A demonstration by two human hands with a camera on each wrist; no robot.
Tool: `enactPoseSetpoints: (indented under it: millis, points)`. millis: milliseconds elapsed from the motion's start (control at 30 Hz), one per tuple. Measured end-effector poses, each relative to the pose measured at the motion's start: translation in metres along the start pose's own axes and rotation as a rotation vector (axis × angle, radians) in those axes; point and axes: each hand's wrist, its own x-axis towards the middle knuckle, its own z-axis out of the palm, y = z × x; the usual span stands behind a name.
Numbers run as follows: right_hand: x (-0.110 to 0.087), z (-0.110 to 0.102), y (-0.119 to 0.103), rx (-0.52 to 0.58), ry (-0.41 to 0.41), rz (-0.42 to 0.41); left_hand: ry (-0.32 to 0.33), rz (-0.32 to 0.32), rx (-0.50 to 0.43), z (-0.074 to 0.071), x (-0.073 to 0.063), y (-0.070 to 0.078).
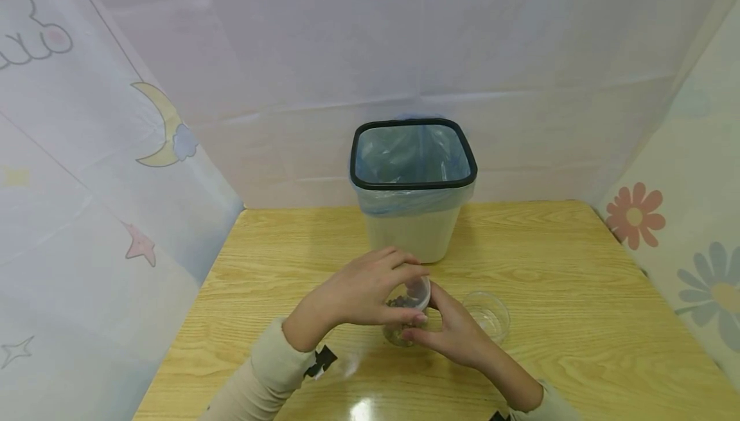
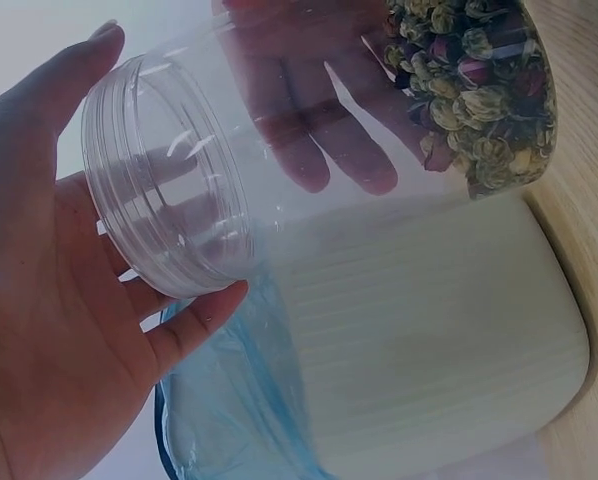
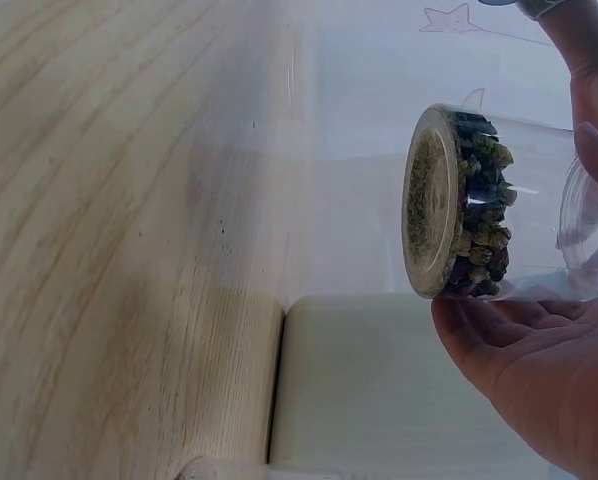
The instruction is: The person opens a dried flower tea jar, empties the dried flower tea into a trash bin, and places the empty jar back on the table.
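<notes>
A clear plastic jar (image 3: 529, 215) is held a little above the table, near the front of the bin, with dried flower buds (image 2: 479, 90) gathered at its bottom. The jar is gripped from the side by the right hand (image 1: 457, 328), its fingers and thumb curved partway round the clear wall. The jar's ribbed rim (image 2: 169, 180) is straddled by the left hand (image 1: 370, 289), whose thumb and fingers are bent and spread widely; whether the rim is pinched by them cannot be told. A round clear container (image 1: 490, 323) is set on the wood-grain table (image 1: 578, 279), just beside the right hand. Farther back, a white bin (image 1: 410, 234) is fitted with a translucent blue liner (image 1: 405, 202), held under a black rim ring (image 1: 413, 186). The table is bordered by pale hanging sheets (image 1: 347, 42), printed with a yellow moon (image 1: 160, 125) and a red flower (image 1: 634, 216)
</notes>
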Motion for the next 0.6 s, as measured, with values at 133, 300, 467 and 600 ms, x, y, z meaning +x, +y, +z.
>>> enactPoseSetpoints:
  millis: [133, 300, 467, 600]
  points:
    - [0.0000, 0.0002, 0.0007, -0.004, 0.004, -0.003, 0.010, 0.013, -0.009, -0.0005, 0.0001, -0.0006]
    - [-0.0001, 0.0007, 0.0030, -0.016, 0.000, -0.001, 0.024, 0.043, -0.042, -0.0017, -0.0015, -0.0028]
    - [0.0000, 0.0006, 0.0045, -0.015, -0.004, -0.009, 0.003, 0.045, -0.053, -0.0027, -0.0031, -0.0066]
    - [0.0001, -0.0005, 0.0037, -0.022, 0.006, 0.009, -0.017, 0.035, -0.060, -0.0037, -0.0050, -0.0087]
